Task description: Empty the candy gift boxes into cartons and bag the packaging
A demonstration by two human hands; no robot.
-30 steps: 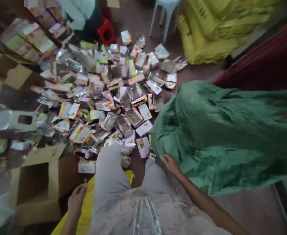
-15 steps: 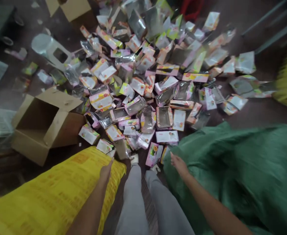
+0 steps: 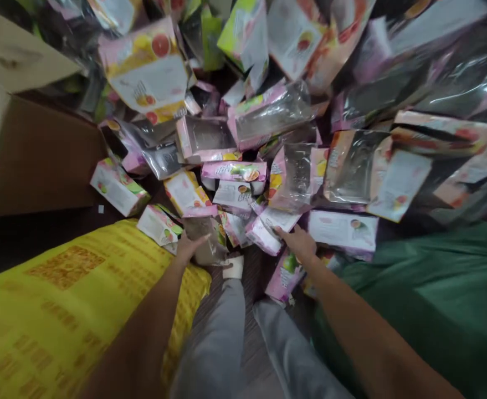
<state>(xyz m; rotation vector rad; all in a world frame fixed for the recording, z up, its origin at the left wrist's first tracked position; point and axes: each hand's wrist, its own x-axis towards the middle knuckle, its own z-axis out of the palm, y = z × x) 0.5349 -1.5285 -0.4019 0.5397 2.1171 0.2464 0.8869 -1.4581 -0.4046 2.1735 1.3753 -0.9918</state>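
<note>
My left hand point(image 3: 189, 247) reaches down at the near edge of a heap of printed cartons, its thumb stretched out over a carton with a clear plastic window point(image 3: 203, 231). A small white-and-green carton point(image 3: 159, 226) lies just left of it. My right hand point(image 3: 300, 244) is open, with a finger stretched out at a white-and-pink carton point(image 3: 267, 233); whether it presses on it is hard to tell. Partly under my right hand lies a pink carton with fruit pictures point(image 3: 283, 275). A longer white carton point(image 3: 343, 230) rests to its right.
A full yellow sack point(image 3: 81, 310) lies at the left, and a green sack point(image 3: 430, 305) at the right. An open brown cardboard box point(image 3: 39, 149) stands at the upper left. Several more windowed fruit cartons point(image 3: 145, 72) are heaped ahead. My feet stand between the sacks.
The view has come lower and closer to the heap. My left hand has moved from over the yellow sack to the cartons, and my right hand from the green sack to the cartons.
</note>
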